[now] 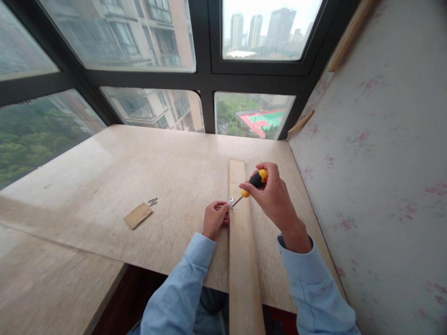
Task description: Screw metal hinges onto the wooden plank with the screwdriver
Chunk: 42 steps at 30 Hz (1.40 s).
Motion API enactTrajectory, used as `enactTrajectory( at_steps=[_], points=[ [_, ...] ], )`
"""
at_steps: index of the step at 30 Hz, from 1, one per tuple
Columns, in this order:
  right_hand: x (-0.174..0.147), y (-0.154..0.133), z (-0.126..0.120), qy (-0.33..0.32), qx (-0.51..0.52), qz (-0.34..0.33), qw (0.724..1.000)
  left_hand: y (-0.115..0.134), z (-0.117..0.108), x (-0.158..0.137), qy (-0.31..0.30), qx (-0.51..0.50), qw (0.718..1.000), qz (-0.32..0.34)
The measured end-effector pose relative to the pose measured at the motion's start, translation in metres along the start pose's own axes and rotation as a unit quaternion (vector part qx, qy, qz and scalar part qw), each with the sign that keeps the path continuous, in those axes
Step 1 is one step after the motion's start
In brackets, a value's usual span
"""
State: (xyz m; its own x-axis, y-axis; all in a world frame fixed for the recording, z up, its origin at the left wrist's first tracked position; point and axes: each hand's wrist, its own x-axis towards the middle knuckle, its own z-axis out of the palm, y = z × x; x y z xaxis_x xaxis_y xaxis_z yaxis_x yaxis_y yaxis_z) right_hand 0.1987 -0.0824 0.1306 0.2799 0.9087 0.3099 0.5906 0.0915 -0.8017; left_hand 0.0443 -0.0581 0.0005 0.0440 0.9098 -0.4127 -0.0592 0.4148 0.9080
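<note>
Right hand (277, 204): thumb and fingers closed around the screwdriver (257, 179) by its black and yellow handle, shaft slanting down and left from the grip
Left hand (214, 221): thumb and fingertips pinched in on the metal plate (231, 200), the lower fingers against the side of the board (242, 251)
Metal plate: at the left hand's fingertips, on the board's left edge, with the driver tip at its near end; whether a screw sits under the tip is too small to tell
Slip: the shaft leans, so the tip might skid off the plate into the left thumb, which is just beside it
Shift: the plate could turn or creep out of line if the left pinch slackens
Board: runs under both hands, its near end past the table's edge (186, 271); pressing down there might tip it
Wall (380, 186): right of the right hand, limiting a wide elbow swing
Tabletop (174, 167): spreads left of the left hand, with a brown piece (138, 215) and screws (152, 201) well apart from the grip
</note>
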Motion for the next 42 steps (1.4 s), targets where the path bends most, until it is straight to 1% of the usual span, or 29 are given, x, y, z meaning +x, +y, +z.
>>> enactTrajectory(
  at_steps=[3,5,7,10,12,13,14,16,17,20,22,23,25,31,35,42],
  points=[
    [0.000,-0.002,-0.002,0.000,0.053,-0.034,0.998,-0.002,0.000,0.001,-0.001,-0.001,1.000,0.002],
    [0.000,-0.002,-0.005,0.011,0.097,-0.058,0.994,-0.002,0.000,0.001,0.001,-0.002,1.000,0.002],
    [-0.001,-0.002,-0.009,0.028,0.119,-0.077,0.990,-0.001,0.000,0.001,0.004,-0.001,1.000,0.001],
    [-0.001,-0.003,-0.016,0.072,0.104,-0.091,0.988,0.000,0.000,0.000,0.005,-0.002,1.000,-0.001],
    [0.000,-0.003,-0.019,0.078,0.068,-0.090,0.991,0.001,0.000,-0.001,0.004,-0.005,1.000,-0.001],
    [0.001,-0.003,-0.019,0.059,0.044,-0.089,0.993,0.001,0.000,-0.001,0.003,-0.006,1.000,-0.001],
    [0.002,-0.001,-0.017,0.025,0.016,-0.087,0.996,0.001,0.000,-0.001,0.003,-0.008,1.000,0.001],
    [0.006,0.005,-0.010,-0.076,-0.048,-0.076,0.993,0.000,0.000,0.000,0.001,-0.010,1.000,0.003],
    [0.008,0.009,-0.004,-0.132,-0.081,-0.068,0.986,0.000,0.000,0.000,0.000,-0.010,1.000,0.004],
    [0.012,0.026,0.019,-0.273,-0.181,-0.039,0.944,0.001,0.000,-0.001,0.000,-0.010,1.000,0.001],
    [0.013,0.036,0.033,-0.339,-0.231,-0.036,0.911,0.002,0.000,-0.001,0.000,-0.011,1.000,-0.004],
    [0.013,0.039,0.039,-0.358,-0.248,-0.037,0.899,0.003,-0.001,-0.001,-0.001,-0.010,1.000,-0.005],
    [0.012,0.044,0.047,-0.372,-0.270,-0.038,0.888,0.003,-0.001,-0.001,-0.002,-0.009,1.000,-0.002],
    [0.009,0.049,0.056,-0.371,-0.305,-0.039,0.876,0.000,-0.001,0.000,-0.006,-0.011,1.000,-0.004],
    [0.008,0.047,0.057,-0.375,-0.314,-0.061,0.870,0.001,0.000,0.000,-0.006,-0.016,1.000,-0.007],
    [0.007,0.045,0.051,-0.373,-0.304,-0.105,0.870,0.000,0.000,0.000,-0.011,-0.014,1.000,-0.002]
  ],
)
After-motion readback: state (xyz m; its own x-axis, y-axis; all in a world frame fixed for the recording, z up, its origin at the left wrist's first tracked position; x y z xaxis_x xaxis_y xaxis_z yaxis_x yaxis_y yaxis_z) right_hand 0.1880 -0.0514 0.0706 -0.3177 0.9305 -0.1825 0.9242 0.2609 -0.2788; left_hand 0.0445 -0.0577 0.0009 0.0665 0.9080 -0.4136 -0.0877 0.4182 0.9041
